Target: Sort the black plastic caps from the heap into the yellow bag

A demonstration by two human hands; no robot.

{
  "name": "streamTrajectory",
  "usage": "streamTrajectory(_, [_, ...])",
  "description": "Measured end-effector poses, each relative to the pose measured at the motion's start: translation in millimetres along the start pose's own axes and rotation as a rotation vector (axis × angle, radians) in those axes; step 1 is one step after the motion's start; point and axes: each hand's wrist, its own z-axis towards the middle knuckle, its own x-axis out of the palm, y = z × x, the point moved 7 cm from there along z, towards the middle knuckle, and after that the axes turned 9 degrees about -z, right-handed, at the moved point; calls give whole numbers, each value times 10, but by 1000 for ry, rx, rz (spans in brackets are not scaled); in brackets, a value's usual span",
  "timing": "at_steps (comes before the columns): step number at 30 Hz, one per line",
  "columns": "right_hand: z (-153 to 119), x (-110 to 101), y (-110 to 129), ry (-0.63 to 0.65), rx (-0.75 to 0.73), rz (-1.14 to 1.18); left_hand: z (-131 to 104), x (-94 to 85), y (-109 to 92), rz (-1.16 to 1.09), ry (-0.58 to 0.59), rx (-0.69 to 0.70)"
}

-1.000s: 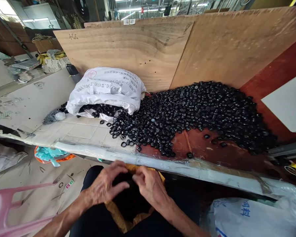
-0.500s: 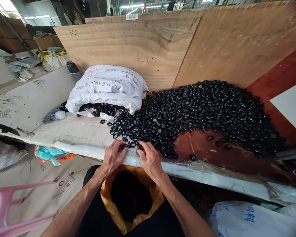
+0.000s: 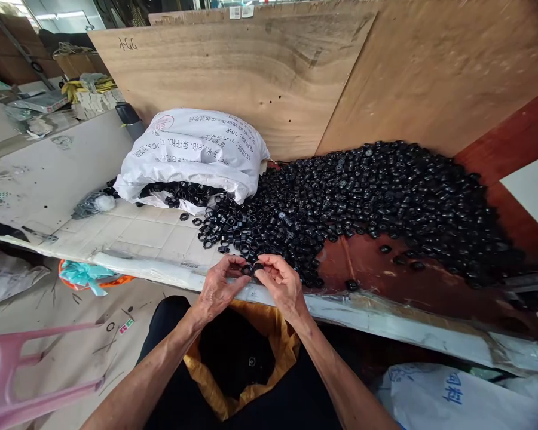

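My left hand [image 3: 219,288] is closed with fingertips and thumb on a small black ring [image 3: 246,270] at the table's front edge. Facing it, my right hand [image 3: 285,288] pinches a small black round part [image 3: 257,266]. The two pieces are close together; whether they touch I cannot tell. Just behind my fingers lie loose black rings [image 3: 231,221], merging on the right into a big heap of black round parts [image 3: 385,185]. Below my hands, between my legs, an orange woven sack [image 3: 289,343] gapes with dark contents, one small part [image 3: 251,361] showing on top.
A white printed sack [image 3: 197,143] lies on its side, spilling black rings. Plywood boards [image 3: 233,65] wall the back. The table's front edge [image 3: 367,313] is wrapped in plastic. A pink stool [image 3: 9,370] stands at left, a white bag [image 3: 475,394] at lower right.
Both hands have moved slightly right and closer together, each now with a black piece at its fingertips. A small part now shows inside the orange sack. The view has tilted down a little.
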Motion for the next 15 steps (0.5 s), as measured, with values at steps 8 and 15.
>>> streamTrajectory(8, [6,3,49,10,-13,37,-25,17,-23,-79,-9,8])
streamTrajectory(15, [-46,-7,118,24,-122,13,-26,32,-28,-47,-2,-4])
